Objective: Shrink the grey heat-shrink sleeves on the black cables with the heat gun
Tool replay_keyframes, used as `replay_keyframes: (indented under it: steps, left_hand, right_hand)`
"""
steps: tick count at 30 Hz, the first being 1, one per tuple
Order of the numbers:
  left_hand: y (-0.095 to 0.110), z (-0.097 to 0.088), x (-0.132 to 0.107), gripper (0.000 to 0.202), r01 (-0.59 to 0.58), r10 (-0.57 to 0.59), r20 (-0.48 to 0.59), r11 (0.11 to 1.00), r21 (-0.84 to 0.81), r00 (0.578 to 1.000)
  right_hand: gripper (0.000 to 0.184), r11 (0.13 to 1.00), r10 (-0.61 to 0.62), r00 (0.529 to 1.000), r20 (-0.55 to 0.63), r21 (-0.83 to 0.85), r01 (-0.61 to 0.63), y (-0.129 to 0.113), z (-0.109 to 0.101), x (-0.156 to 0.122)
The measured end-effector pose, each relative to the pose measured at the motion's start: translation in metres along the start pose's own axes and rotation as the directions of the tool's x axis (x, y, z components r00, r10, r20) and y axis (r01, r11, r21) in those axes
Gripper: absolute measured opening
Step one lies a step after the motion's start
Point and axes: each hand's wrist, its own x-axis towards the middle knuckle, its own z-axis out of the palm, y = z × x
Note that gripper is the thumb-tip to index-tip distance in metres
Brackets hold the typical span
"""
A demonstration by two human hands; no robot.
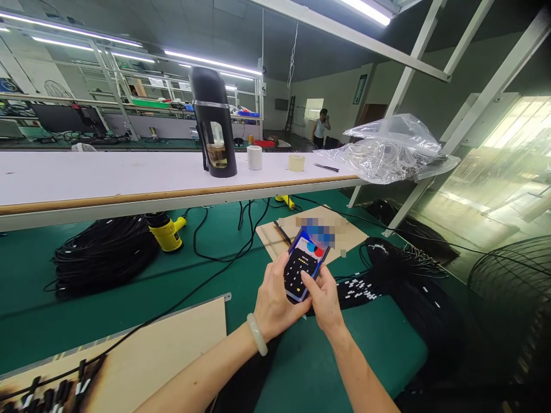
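A smartphone with a dark number keypad on its screen is held tilted over the green work surface. My left hand wraps round its left side and lower edge, closed on it. At its right side, my right hand also grips the phone, with the thumb on the keypad. A pale bangle circles my left wrist. Behind the phone lies a beige board with a dark pen-like stick on it. The top of the phone is pixelated.
A white shelf crosses ahead, bearing a black bottle, tape rolls and a plastic bag. Below are black cable coils, a yellow heat-gun-like tool and a fan. A person stands far back.
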Motion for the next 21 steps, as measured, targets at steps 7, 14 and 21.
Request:
replay_keyframes:
  steps: [7, 14, 21]
  left_hand:
    - [-0.001, -0.003, -0.002, 0.088, -0.053, 0.053, -0.009, 0.999, 0.014, 0.999]
    - [-0.001, -0.007, -0.003, 0.09, -0.027, 0.027, -0.008, 1.0, -0.007, 1.0]
    - [-0.002, -0.008, -0.004, 0.09, -0.042, 0.042, -0.02, 0.999, -0.008, 0.999]
  right_hand:
    - [0.04, 0.991, -0.03, 0.987, -0.16, -0.13, 0.009, 0.006, 0.006, 0.006]
    - [0.044, 0.999, -0.005, 0.999, 0.037, 0.041, 0.004, -0.002, 0.002, -0.001]
    - [0.047, 0.998, -0.036, 0.996, 0.08, 0.058, 0.031, -0.01, 0.004, -0.006]
